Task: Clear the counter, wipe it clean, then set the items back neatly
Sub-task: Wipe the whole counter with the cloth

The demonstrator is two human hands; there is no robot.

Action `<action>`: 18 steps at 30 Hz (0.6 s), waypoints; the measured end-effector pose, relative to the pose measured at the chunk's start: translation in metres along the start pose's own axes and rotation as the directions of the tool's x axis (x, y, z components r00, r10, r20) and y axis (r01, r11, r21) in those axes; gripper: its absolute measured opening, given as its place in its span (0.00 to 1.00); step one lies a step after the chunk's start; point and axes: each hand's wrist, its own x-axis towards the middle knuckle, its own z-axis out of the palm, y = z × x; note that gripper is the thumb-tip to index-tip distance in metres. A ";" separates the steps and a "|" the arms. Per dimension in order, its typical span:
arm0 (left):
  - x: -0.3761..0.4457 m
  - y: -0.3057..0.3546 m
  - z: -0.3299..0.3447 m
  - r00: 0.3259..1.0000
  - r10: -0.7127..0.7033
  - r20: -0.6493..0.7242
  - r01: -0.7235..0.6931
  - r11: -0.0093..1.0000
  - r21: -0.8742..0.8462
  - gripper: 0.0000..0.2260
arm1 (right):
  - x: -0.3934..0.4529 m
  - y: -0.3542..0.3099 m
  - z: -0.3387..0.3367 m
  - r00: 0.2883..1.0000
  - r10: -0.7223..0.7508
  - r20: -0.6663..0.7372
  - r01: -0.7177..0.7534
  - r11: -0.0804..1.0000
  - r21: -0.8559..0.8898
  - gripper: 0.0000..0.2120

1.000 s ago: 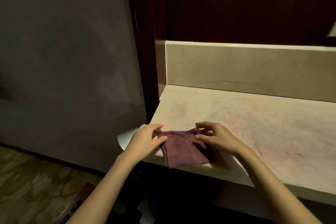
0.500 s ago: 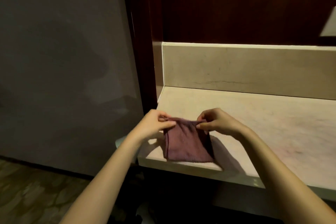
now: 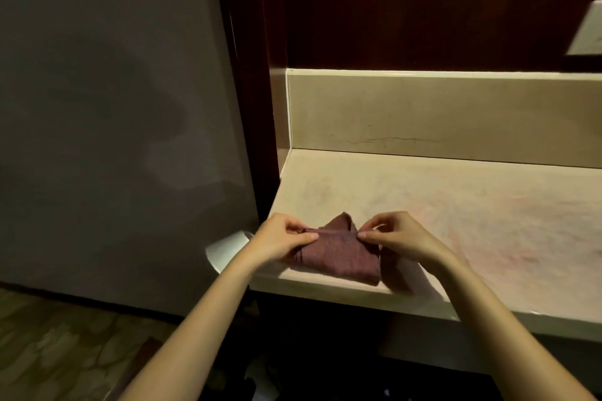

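Note:
A small maroon cloth (image 3: 338,255) lies folded at the front left corner of the pale marble counter (image 3: 456,205). My left hand (image 3: 280,241) pinches the cloth's upper edge at its left end. My right hand (image 3: 400,238) pinches the same edge at its right end. Between the two hands the edge is pulled taut and lifted, and a pointed flap of cloth stands up behind it. The lower part of the cloth rests on the counter near the front edge.
A marble backsplash (image 3: 439,114) runs behind the counter, with dark wood panelling (image 3: 407,3) above. A grey wall (image 3: 114,107) stands to the left. A white rounded object (image 3: 224,247) pokes out left of the counter corner. Patterned floor (image 3: 58,345) lies below.
Both hands have kept hold of the cloth's top corners and lifted its edge. The cloth went from lying flat to being folded over, with a flap raised behind the taut edge.

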 end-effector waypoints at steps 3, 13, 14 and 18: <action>-0.005 0.002 -0.001 0.997 0.033 0.075 -0.036 0.998 0.044 0.07 | -0.008 0.004 -0.001 0.999 0.019 0.041 -0.018 1.000 -0.012 0.06; 0.004 0.001 0.002 0.997 0.072 0.010 -0.073 0.993 0.094 0.09 | -0.019 0.008 0.006 0.993 0.040 -0.107 -0.033 0.997 0.068 0.04; 0.005 0.002 0.002 0.997 0.074 0.018 -0.076 0.991 0.112 0.12 | -0.020 0.008 0.007 0.992 0.052 -0.112 -0.046 0.997 0.054 0.05; 0.010 0.006 0.000 0.989 0.018 0.145 -0.038 0.990 0.137 0.15 | -0.024 0.006 0.009 0.994 0.088 -0.064 -0.095 0.988 -0.124 0.07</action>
